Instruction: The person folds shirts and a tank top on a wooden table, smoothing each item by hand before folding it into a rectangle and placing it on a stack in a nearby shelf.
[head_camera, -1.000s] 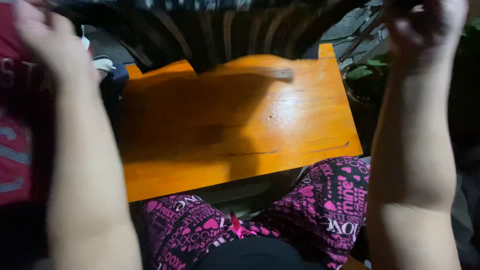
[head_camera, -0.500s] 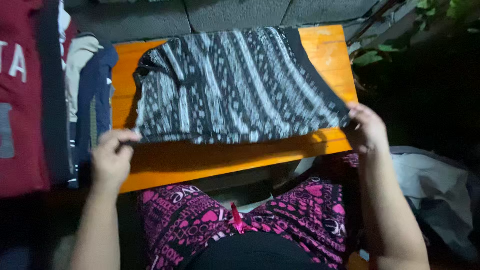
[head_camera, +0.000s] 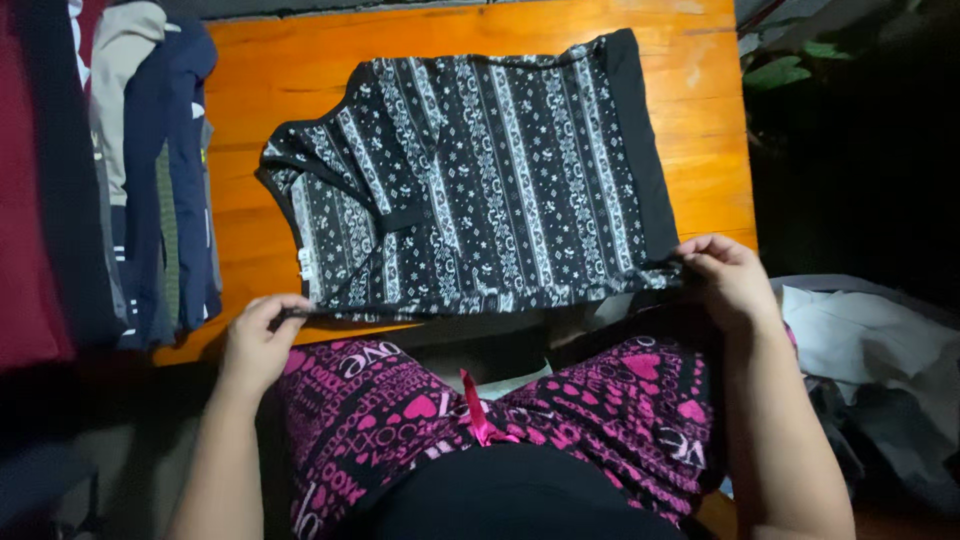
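In the head view, a black top with white patterned stripes (head_camera: 480, 180) lies spread flat on an orange wooden table (head_camera: 290, 70). Its black hem band is at the right side and its sleeve and neck part are at the left side. The near edge of the top hangs a little over the near edge of the table.

The left hand (head_camera: 262, 340) is at the near left corner of the top. Its fingers are closed in a pinch on the edge of the cloth, just beside the near edge of the table. The right hand (head_camera: 728, 278) is at the near right corner, by the black hem band, and its fingers also grasp the cloth there. The cloth is stretched between the two hands along the near side.

At the left end of the table stands a pile of folded clothes (head_camera: 150, 170) in dark blue, beige and grey, close to the top but not touching it. More to the left there is a red garment (head_camera: 25, 200), cut by the frame edge.

Near the camera are the person's legs in black trousers with pink hearts (head_camera: 430, 420). To the right of the right arm lies a heap of grey and white cloth (head_camera: 870, 350). At the far right, some green leaves (head_camera: 790, 70) show in the dark.
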